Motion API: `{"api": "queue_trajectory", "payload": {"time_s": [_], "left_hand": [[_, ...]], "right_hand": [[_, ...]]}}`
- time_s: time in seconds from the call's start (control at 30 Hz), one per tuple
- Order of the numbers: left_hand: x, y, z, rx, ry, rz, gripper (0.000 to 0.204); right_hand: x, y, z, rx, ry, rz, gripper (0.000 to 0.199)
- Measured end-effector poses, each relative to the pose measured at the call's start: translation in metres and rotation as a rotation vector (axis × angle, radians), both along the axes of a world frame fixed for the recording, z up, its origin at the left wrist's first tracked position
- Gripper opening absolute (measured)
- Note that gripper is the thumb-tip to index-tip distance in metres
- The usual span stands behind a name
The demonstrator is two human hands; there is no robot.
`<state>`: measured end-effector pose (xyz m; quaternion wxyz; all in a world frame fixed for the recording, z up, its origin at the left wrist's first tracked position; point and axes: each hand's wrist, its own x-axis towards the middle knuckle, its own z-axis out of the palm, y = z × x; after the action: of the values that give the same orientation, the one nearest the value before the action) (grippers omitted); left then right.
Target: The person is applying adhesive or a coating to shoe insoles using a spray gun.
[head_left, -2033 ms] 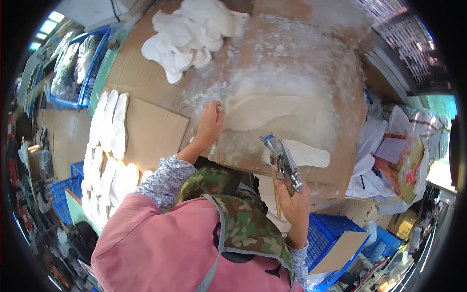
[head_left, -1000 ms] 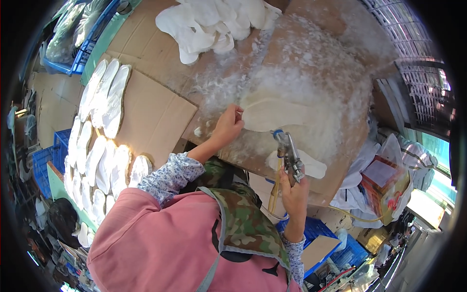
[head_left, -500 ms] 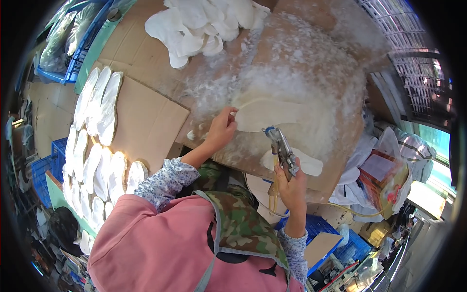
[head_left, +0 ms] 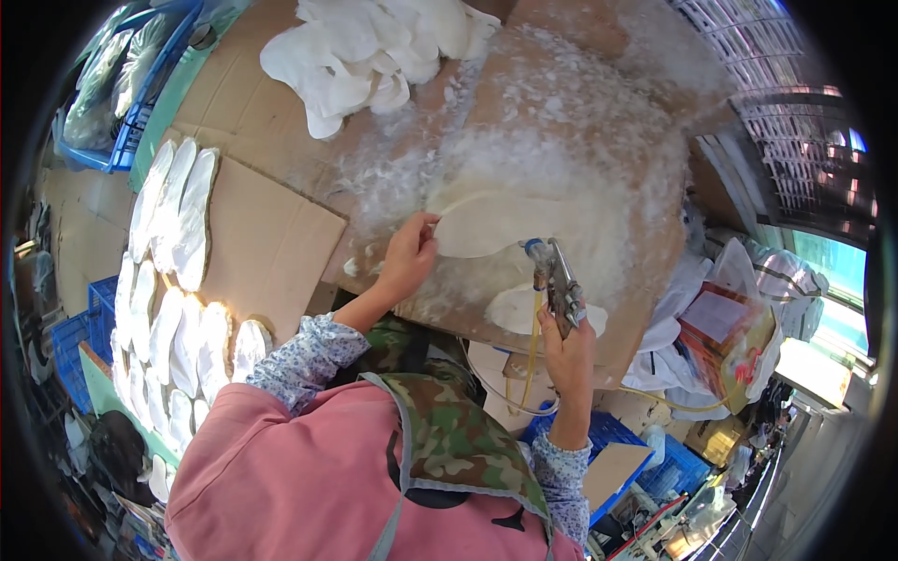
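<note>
My left hand (head_left: pixel 409 256) pinches the left end of a flat white insole (head_left: pixel 496 226) between thumb and fingers. The insole lies on brown cardboard (head_left: pixel 627 323) coated with white, fluffy residue. In my right hand (head_left: pixel 570 360) is a metal spray gun (head_left: pixel 565 292) with a blue part at its nozzle end, which is over the insole's lower right edge. A yellowish hose (head_left: pixel 533 360) hangs down from the gun. Partly behind the gun and closer to me lies another white insole (head_left: pixel 513 309).
A heap of white insoles (head_left: pixel 360 61) sits at the far left of the cardboard. Rows of white insoles (head_left: pixel 192 220) lie along the left side. A blue crate (head_left: pixel 131 140) with plastic bags stands far left, a metal grille (head_left: pixel 781 103) far right, and bags (head_left: pixel 678 327) at right.
The whole view has shifted slightly left. Against the insole, the spray gun has moved to the right and turned more upright. My left hand keeps its hold on the insole's end.
</note>
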<state>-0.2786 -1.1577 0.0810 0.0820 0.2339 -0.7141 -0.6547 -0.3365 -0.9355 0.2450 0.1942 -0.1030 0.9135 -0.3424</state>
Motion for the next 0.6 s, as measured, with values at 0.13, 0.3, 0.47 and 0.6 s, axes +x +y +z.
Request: {"api": "queue_trajectory", "payload": {"time_s": [0.13,0.3,0.47,0.6], "left_hand": [[0.001,0.001,0.000,-0.010,0.024,0.019,0.030],[0.000,0.000,0.002,-0.035,0.046,0.008,0.030],[0.000,0.000,0.001,-0.054,0.065,0.025,0.031],[0.000,-0.002,0.002,-0.049,0.058,0.008,0.030]], "right_hand": [[-0.005,0.005,-0.002,0.026,0.010,-0.014,0.023],[-0.013,0.013,-0.003,0.082,0.053,-0.025,0.022],[-0.020,0.021,-0.007,0.044,0.091,-0.056,0.021],[-0.025,0.030,-0.011,0.066,0.129,-0.076,0.022]]}}
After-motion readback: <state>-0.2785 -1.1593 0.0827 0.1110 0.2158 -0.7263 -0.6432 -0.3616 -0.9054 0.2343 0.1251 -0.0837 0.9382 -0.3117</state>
